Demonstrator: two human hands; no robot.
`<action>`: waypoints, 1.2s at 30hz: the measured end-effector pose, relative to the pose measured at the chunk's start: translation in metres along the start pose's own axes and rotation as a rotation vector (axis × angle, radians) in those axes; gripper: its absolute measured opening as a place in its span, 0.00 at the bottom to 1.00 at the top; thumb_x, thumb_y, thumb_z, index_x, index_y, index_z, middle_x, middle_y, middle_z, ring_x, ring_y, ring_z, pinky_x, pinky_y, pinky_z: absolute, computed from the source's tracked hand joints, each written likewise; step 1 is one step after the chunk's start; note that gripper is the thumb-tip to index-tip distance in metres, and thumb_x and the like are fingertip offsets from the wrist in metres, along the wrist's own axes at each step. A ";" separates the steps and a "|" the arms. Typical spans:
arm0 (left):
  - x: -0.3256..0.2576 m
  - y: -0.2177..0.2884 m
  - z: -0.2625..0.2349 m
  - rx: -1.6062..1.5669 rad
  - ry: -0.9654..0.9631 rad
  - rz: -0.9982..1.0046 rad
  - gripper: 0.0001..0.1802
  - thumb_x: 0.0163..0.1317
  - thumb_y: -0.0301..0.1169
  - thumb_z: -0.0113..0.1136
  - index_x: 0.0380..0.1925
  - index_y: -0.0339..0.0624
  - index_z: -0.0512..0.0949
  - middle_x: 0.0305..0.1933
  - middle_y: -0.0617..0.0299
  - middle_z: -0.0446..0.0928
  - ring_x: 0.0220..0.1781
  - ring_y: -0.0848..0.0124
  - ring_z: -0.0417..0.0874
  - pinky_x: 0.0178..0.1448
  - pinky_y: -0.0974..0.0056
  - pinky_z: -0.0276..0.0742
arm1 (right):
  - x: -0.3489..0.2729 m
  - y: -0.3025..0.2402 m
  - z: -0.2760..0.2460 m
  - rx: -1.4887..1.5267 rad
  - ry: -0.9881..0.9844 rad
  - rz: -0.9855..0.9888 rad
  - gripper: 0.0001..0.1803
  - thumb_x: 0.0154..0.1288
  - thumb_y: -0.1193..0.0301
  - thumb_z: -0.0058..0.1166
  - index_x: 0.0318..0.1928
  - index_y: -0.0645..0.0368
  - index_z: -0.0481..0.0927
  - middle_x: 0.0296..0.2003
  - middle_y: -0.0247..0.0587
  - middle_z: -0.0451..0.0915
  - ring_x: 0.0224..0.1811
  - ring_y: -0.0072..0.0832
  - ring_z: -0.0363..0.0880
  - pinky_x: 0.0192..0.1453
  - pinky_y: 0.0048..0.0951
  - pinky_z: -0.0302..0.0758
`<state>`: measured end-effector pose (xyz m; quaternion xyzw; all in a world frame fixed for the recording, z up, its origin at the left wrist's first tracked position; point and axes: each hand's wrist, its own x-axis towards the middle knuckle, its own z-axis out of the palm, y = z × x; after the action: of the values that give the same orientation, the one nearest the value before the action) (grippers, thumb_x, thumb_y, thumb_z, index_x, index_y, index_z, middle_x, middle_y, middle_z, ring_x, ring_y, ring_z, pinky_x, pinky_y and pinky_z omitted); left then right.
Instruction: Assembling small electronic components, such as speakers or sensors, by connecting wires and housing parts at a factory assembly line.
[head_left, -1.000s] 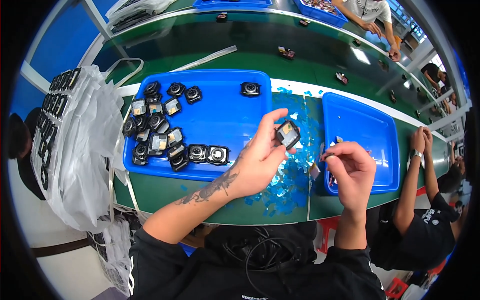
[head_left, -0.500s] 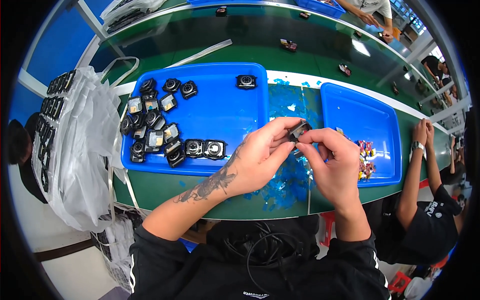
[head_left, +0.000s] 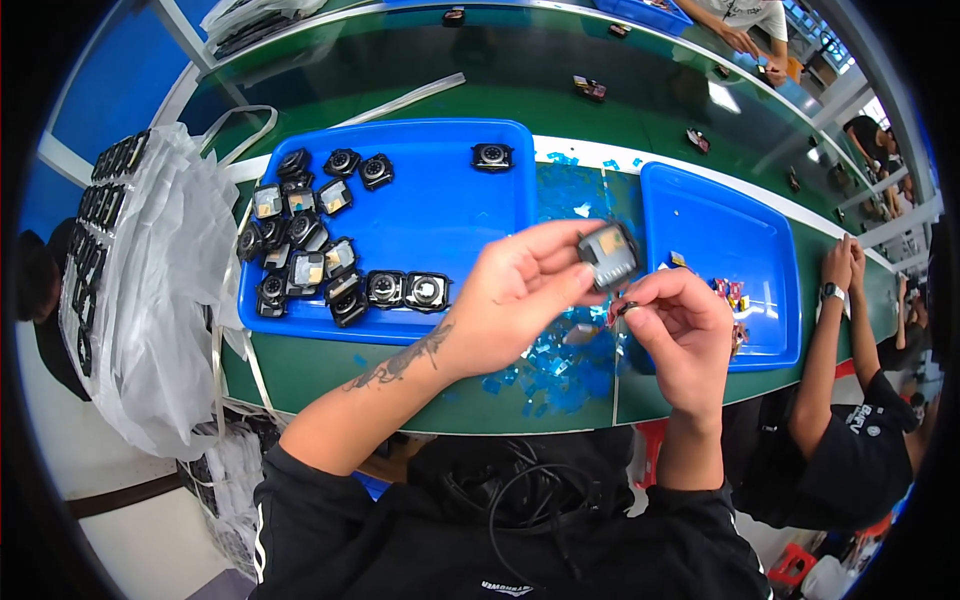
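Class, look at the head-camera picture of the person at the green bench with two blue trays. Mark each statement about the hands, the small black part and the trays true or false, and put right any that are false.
1. The left hand holds a small square black part above the bench. True.
2. The right hand rests flat inside the right blue tray. False: it is raised beside the part, fingers pinched just below it.
3. Most of the black parts lie in the left blue tray. True.
4. The strip of green bench between the trays is bare. False: blue film scraps are scattered there.
5. A white plastic bag hangs at the bench's left end. True.
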<state>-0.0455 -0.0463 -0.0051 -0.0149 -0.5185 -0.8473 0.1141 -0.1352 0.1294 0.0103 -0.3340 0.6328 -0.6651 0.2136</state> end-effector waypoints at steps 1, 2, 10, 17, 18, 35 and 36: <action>0.000 0.000 0.001 -0.009 -0.039 -0.035 0.23 0.70 0.22 0.47 0.64 0.28 0.62 0.56 0.47 0.76 0.56 0.61 0.81 0.60 0.59 0.79 | 0.000 0.000 0.002 0.008 -0.015 -0.043 0.08 0.62 0.84 0.58 0.42 0.68 0.78 0.38 0.37 0.80 0.39 0.17 0.78 0.43 0.16 0.74; 0.000 0.006 0.000 0.045 -0.048 -0.109 0.23 0.70 0.22 0.48 0.64 0.28 0.63 0.55 0.49 0.78 0.52 0.64 0.83 0.56 0.61 0.80 | -0.001 0.000 0.006 -0.012 0.051 -0.059 0.08 0.62 0.84 0.58 0.42 0.67 0.78 0.36 0.36 0.79 0.34 0.14 0.75 0.39 0.15 0.72; 0.000 0.001 -0.005 0.157 -0.091 -0.162 0.21 0.68 0.19 0.49 0.61 0.28 0.69 0.55 0.54 0.78 0.58 0.73 0.77 0.63 0.67 0.72 | 0.002 0.002 0.012 -0.346 0.171 -0.172 0.07 0.56 0.83 0.63 0.36 0.64 0.81 0.28 0.31 0.77 0.21 0.11 0.63 0.25 0.17 0.59; 0.000 0.000 -0.002 0.154 -0.066 -0.176 0.22 0.68 0.18 0.48 0.63 0.27 0.67 0.58 0.52 0.76 0.60 0.70 0.77 0.65 0.65 0.72 | 0.005 -0.003 0.017 -0.655 0.205 -0.249 0.08 0.52 0.81 0.66 0.34 0.60 0.83 0.25 0.34 0.80 0.16 0.18 0.62 0.20 0.23 0.59; 0.000 0.000 -0.002 0.155 -0.065 -0.162 0.22 0.68 0.18 0.48 0.63 0.27 0.67 0.58 0.51 0.76 0.60 0.69 0.77 0.65 0.64 0.72 | 0.006 -0.003 0.018 -0.654 0.203 -0.247 0.08 0.52 0.81 0.66 0.34 0.60 0.83 0.25 0.34 0.80 0.16 0.18 0.62 0.20 0.23 0.59; -0.003 -0.004 -0.005 0.243 -0.061 -0.165 0.23 0.69 0.19 0.49 0.64 0.31 0.67 0.58 0.53 0.76 0.58 0.72 0.77 0.58 0.68 0.75 | 0.014 -0.007 0.024 -0.645 0.177 -0.101 0.06 0.52 0.80 0.66 0.32 0.60 0.83 0.26 0.35 0.82 0.16 0.18 0.64 0.21 0.22 0.61; -0.003 -0.004 -0.004 0.254 -0.063 -0.161 0.23 0.69 0.19 0.49 0.64 0.31 0.67 0.55 0.55 0.78 0.56 0.74 0.78 0.56 0.69 0.75 | 0.015 -0.006 0.023 -0.646 0.181 -0.100 0.06 0.52 0.80 0.66 0.32 0.60 0.83 0.26 0.35 0.82 0.16 0.18 0.64 0.21 0.22 0.61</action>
<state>-0.0432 -0.0474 -0.0110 0.0148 -0.6244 -0.7804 0.0307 -0.1287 0.1034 0.0182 -0.3546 0.8101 -0.4669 0.0069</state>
